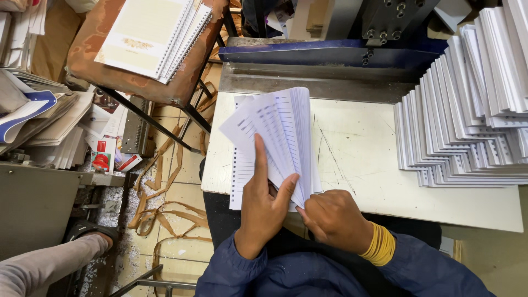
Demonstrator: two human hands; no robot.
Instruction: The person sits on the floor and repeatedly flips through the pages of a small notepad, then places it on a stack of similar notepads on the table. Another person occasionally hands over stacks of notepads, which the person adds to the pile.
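Mid-frame on the white surface (374, 176), my left hand (264, 212) fans lined sheets (278, 135) to separate them; right hand (333, 217) pinches their corner closed.

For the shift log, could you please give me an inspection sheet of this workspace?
Surface: white table, scratched.
Job's things: fanned lined sheets, punched along one edge.
Clutter: staggered stacks of punched paper at right; spiral notebooks on a stool.
Grips: left hand spreads the fan with its fingers; right hand pinches its lower corner.
Cables: nothing seen.
Surroundings: blue machine behind; paper strips on floor; another person's foot.
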